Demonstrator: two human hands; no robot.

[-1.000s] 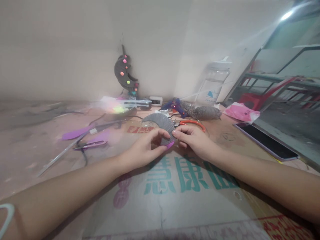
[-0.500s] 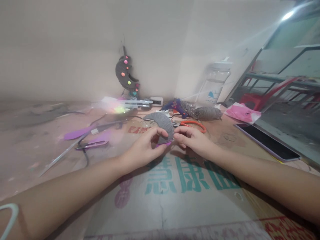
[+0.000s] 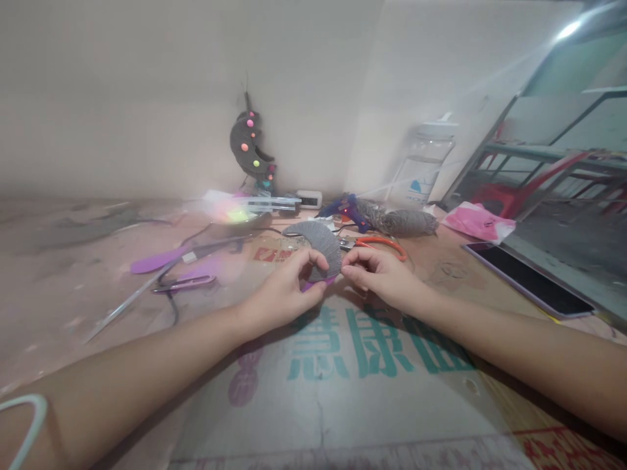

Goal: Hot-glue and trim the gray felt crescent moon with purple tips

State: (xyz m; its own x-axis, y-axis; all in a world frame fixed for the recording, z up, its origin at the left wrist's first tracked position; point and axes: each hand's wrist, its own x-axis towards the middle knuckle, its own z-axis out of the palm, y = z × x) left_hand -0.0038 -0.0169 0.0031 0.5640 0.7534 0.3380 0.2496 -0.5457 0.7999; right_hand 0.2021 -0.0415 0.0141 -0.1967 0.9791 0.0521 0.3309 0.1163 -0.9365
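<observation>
My left hand (image 3: 287, 287) grips a crescent (image 3: 321, 238) wrapped in grey yarn, thumb on the near side and fingers behind its lower end. A strip of purple (image 3: 330, 282) shows at that lower end, not covered by yarn. My right hand (image 3: 385, 277) is at the crescent's right edge with thumb and forefinger pinched together; whatever lies between them is too small to make out. Behind the hands lie orange-handled scissors (image 3: 379, 245) and a bundle of grey yarn (image 3: 409, 222).
A dark crescent with coloured pompoms (image 3: 245, 143) leans on the wall. Nearby are a blue glue gun (image 3: 345, 212), a small digital display (image 3: 309, 199) and a water bottle (image 3: 424, 163). A phone (image 3: 529, 279) lies right; a purple-handled cutter (image 3: 186, 284) lies left. Printed cardboard (image 3: 372, 405) covers the front.
The right thumb and forefinger have come closer together at the crescent's edge. The left hand keeps its grip, and the whole view has shifted slightly.
</observation>
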